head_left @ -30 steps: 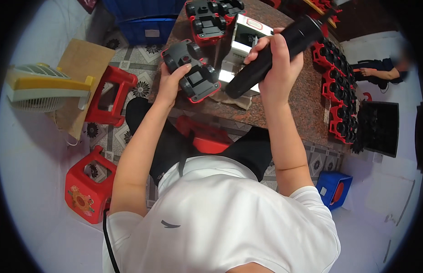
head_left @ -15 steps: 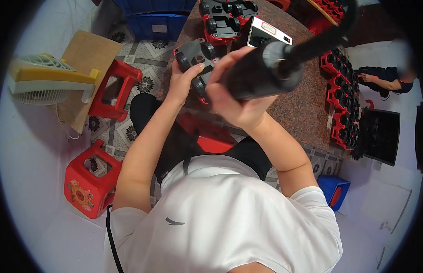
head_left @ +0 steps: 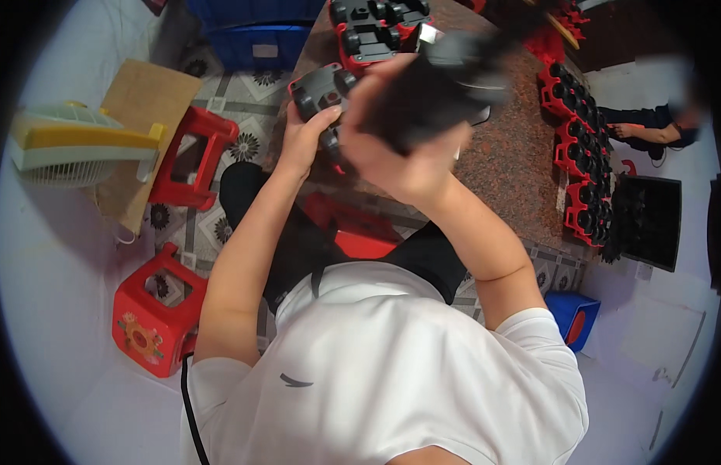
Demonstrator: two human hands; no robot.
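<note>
My left hand [head_left: 304, 143] grips a red and black toy car [head_left: 320, 87], turned wheels up at the near left edge of the speckled table [head_left: 511, 167]. The thumb lies across its black underside. Close over the car, my right hand [head_left: 411, 170] is wrapped round a thick black corded electric screwdriver [head_left: 422, 101], blurred by motion. Its lower end is hidden behind my hand, so I cannot tell whether it touches the car. Just beyond, more upturned toy cars [head_left: 368, 39] stand together.
Rows of red and black toy cars [head_left: 573, 147] line the table's right side, where another person's hand [head_left: 625, 130] shows. A dark monitor [head_left: 647, 222] stands near them. At left are red stools [head_left: 155, 318], a fan [head_left: 81, 147] and blue crates [head_left: 259, 46].
My right hand and the screwdriver have shifted slightly left and up, with the tool now tilted differently. The toy car stays in my left hand. The whole view has moved a little.
</note>
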